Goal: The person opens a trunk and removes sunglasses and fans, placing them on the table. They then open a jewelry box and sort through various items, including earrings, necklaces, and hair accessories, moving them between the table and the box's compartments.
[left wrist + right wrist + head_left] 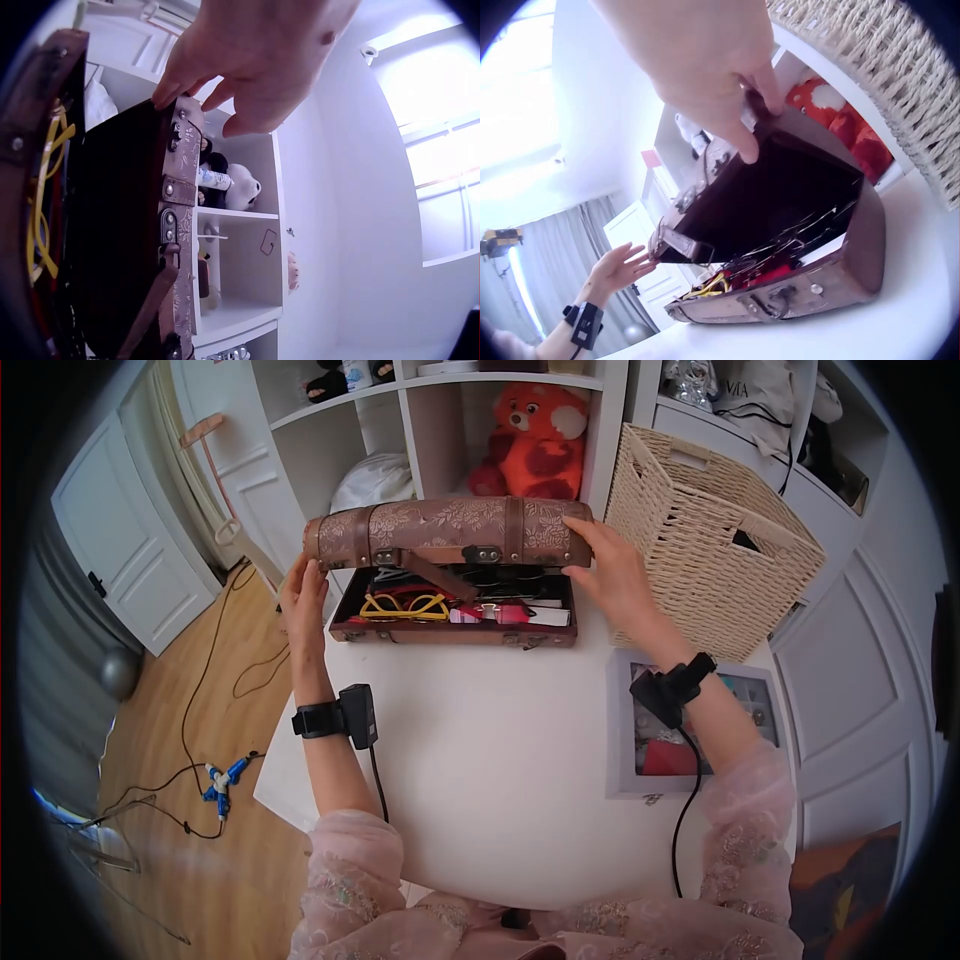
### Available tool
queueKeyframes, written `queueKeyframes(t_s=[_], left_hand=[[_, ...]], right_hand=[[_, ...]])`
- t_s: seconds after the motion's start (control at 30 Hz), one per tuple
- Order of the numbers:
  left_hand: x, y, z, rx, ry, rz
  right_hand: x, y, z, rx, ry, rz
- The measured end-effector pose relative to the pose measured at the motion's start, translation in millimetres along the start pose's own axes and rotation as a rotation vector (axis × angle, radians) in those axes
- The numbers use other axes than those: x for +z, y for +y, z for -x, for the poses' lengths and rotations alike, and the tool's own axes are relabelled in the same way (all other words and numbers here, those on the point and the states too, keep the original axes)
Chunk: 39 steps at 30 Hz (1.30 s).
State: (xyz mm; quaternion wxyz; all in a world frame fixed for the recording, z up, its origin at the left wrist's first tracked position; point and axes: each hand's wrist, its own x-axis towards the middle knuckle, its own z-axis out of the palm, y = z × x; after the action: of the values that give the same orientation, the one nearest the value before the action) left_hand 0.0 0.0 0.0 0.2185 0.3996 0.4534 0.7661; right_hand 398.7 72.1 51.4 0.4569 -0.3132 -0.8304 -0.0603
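Note:
A small brown vintage suitcase (450, 632) lies on the white table with its flower-patterned lid (440, 528) part raised. My left hand (303, 600) holds the lid's left end; in the left wrist view its fingertips (160, 99) are at the lid's corner. With thumb and fingers on either side of the edge, my right hand (615, 582) grips the lid's right end. Inside the suitcase lie yellow-framed glasses (405, 607), a pink-and-white item (490, 614) and several dark-framed pieces. A leather handle (430, 573) hangs from the lid's front. The raised lid hides the rear contents.
A woven basket (715, 545) stands close behind my right arm. Below that arm sits a grey case with a clear top (620, 765). Shelves with a red plush toy (540, 445) rise behind the table. Cables and a blue-white plug adapter (222, 785) lie on the floor at left.

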Motion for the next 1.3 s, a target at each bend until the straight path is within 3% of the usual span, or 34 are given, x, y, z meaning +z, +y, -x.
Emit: queueKeyframes(t_s=[0.07,0.2,0.27,0.33,0.4,0.43,0.53,0.77,0.83,1.3], left_hand=[[3.8,4.4,3.7,0.034,-0.012,0.047],[11.1,6.5,12.7,0.098,0.034,-0.186],[12.4,10.5,16.5,-0.018,-0.136,-0.474],[24.1,16.5,27.4,-0.025,-0.186,-0.499],[38.2,26.4,38.3,-0.030,-0.441,-0.808],[44.1,24.5,42.0,-0.028,-0.440,-0.812],[60.4,16.0,50.8,0.145,-0.605,-0.872],[64.3,3.0,55.8,0.093,-0.612,-0.984],[62.9,1.5,54.5,0.057,-0.601,-0.986],[63.0,0.1,54.5,0.064,-0.633,-1.061]], right_hand=[[-3.6,1.0,-2.2,0.020,-0.076,0.029],[-6.1,8.6,-21.5,-0.077,0.031,0.123],[-3.6,15.6,-35.8,-0.078,0.052,0.143],[0.4,23.3,-52.1,-0.101,0.087,0.198],[5.4,29.4,-67.2,-0.085,0.087,0.220],[8.5,33.3,-74.2,-0.070,0.085,0.245],[20.0,42.2,-92.7,-0.071,0.136,0.307],[41.0,53.7,-119.7,0.137,-0.002,0.450],[43.8,56.7,-126.4,0.343,-0.194,0.377],[56.1,69.0,-138.6,0.440,-0.276,0.243]])
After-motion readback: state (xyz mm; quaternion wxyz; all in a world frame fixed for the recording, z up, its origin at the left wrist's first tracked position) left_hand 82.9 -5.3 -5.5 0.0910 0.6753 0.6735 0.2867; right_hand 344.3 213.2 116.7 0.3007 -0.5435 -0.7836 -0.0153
